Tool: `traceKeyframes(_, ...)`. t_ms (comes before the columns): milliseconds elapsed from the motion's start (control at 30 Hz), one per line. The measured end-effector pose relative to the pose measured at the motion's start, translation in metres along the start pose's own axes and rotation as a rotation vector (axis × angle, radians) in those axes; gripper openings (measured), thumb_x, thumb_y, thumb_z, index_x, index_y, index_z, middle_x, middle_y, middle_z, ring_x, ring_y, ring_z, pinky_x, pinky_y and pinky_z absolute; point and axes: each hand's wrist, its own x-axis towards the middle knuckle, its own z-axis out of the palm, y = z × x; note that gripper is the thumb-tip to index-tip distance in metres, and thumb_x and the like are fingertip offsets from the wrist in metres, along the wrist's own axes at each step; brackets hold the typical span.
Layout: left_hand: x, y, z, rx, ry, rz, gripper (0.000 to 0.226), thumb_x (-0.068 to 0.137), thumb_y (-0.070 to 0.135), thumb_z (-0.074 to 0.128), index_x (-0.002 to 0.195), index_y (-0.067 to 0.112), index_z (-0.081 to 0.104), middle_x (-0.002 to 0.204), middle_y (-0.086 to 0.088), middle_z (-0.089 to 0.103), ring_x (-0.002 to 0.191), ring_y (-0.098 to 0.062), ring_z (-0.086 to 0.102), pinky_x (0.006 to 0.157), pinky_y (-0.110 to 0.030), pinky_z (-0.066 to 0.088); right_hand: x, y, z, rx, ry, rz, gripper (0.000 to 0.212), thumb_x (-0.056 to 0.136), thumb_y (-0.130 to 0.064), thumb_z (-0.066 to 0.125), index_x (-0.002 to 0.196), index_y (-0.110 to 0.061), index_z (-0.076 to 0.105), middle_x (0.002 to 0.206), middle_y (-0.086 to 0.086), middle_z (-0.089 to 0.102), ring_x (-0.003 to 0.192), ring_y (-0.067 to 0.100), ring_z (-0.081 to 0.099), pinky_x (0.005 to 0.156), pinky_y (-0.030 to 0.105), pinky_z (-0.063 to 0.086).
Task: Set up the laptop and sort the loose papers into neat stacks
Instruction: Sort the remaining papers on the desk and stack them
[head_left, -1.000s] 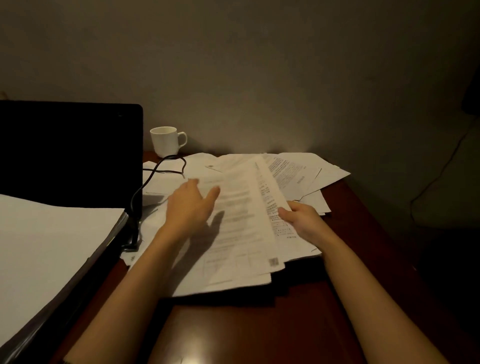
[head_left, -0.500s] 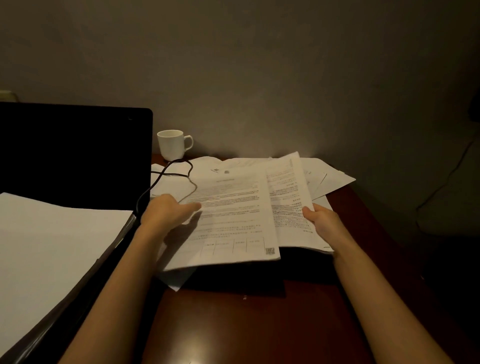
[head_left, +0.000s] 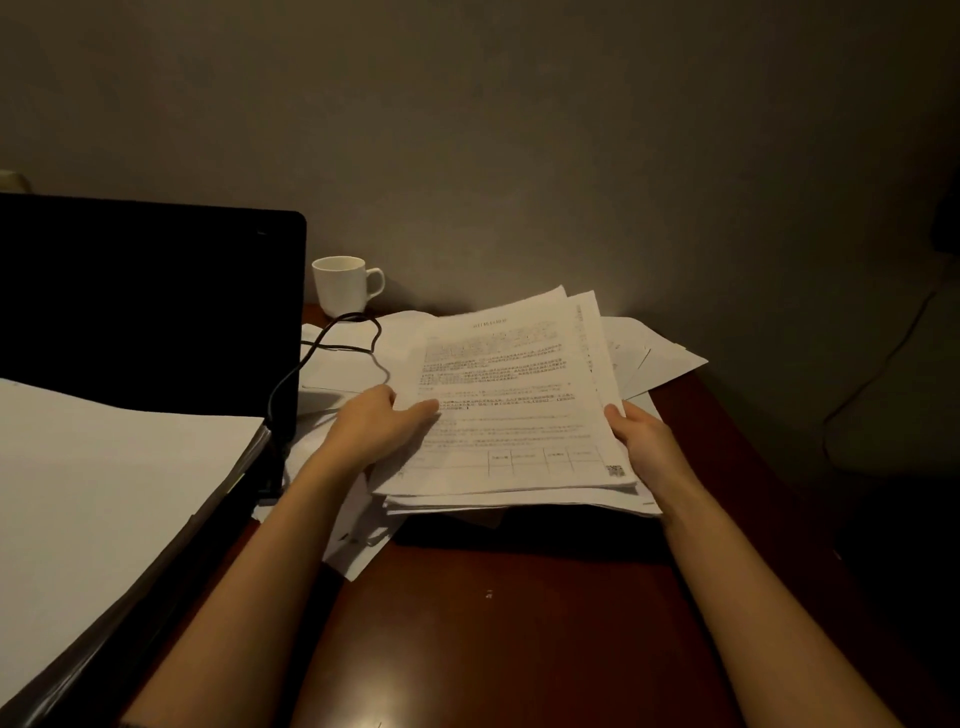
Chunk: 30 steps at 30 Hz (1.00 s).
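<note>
A bundle of printed papers (head_left: 511, 410) is lifted off the dark red desk (head_left: 519, 613), held between both hands. My left hand (head_left: 374, 423) grips its left edge with the thumb on top. My right hand (head_left: 641, 434) grips its right edge. More loose sheets (head_left: 654, 353) lie spread on the desk behind and under the bundle. The open black laptop (head_left: 150, 306) stands at the left with its screen dark. A thick white paper stack (head_left: 104, 488) lies over its keyboard.
A white mug (head_left: 345, 283) stands by the wall behind the laptop. A black cable (head_left: 311, 358) loops from the laptop's right side over the papers. The desk's right edge drops into a dark area with a thin cable (head_left: 878, 364) hanging.
Both hands have gathered the spread sheets into one bundle and raised it off the desk. The left hand moved from lying on the sheets to gripping the bundle's left edge.
</note>
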Motion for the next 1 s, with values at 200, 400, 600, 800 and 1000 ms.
traceKeyframes(200, -0.004, -0.005, 0.005, -0.666, -0.259, 0.119, 0.017, 0.091, 0.007, 0.059, 0.106, 0.016, 0.058, 0.102, -0.004, 0.071, 0.077, -0.009, 0.07, 0.06, -0.018, 0.054, -0.008, -0.004, 0.0, 0.001, -0.028, -0.236, 0.024, 0.101, -0.022, 0.043, 0.095, -0.017, 0.065, 0.094, 0.0, 0.07, 0.086, 0.014, 0.068, 0.063, 0.021, 0.054)
traceKeyframes(400, -0.017, 0.009, 0.023, -0.637, 0.079, 0.253, 0.037, 0.087, 0.008, 0.063, 0.116, 0.023, 0.044, 0.11, 0.005, 0.059, 0.097, -0.013, 0.064, 0.073, -0.031, 0.06, -0.011, -0.013, -0.002, -0.071, 0.14, -0.48, 0.013, 0.091, -0.02, 0.061, 0.08, -0.014, 0.065, 0.082, -0.002, 0.07, 0.079, 0.015, 0.068, 0.062, 0.029, 0.056)
traceKeyframes(600, -0.029, 0.034, 0.024, -0.561, 0.396, 0.491, 0.043, 0.092, 0.01, 0.058, 0.126, 0.01, 0.033, 0.102, 0.019, 0.049, 0.084, 0.008, 0.058, 0.062, -0.007, 0.051, -0.021, -0.026, -0.009, -0.097, 0.252, -0.623, 0.011, 0.096, -0.015, 0.052, 0.103, -0.018, 0.059, 0.098, -0.006, 0.066, 0.089, 0.009, 0.066, 0.066, 0.023, 0.058)
traceKeyframes(800, -0.037, 0.044, 0.031, -0.591, 0.445, 0.64, 0.052, 0.088, 0.006, 0.062, 0.127, 0.018, 0.03, 0.108, 0.021, 0.043, 0.098, 0.019, 0.051, 0.071, -0.003, 0.048, -0.028, -0.029, -0.003, -0.031, 0.318, -0.724, 0.01, 0.096, -0.01, 0.05, 0.1, -0.019, 0.052, 0.094, -0.011, 0.061, 0.087, 0.001, 0.063, 0.069, 0.018, 0.055)
traceKeyframes(1000, -0.036, 0.043, 0.019, -0.812, 0.365, 0.5, 0.031, 0.079, 0.04, 0.067, 0.1, 0.03, 0.046, 0.1, 0.009, 0.063, 0.091, -0.006, 0.066, 0.072, -0.02, 0.056, -0.03, -0.029, -0.006, 0.107, 0.323, -0.729, 0.014, 0.089, -0.018, 0.062, 0.101, -0.022, 0.056, 0.098, -0.014, 0.063, 0.088, -0.002, 0.064, 0.069, 0.011, 0.052)
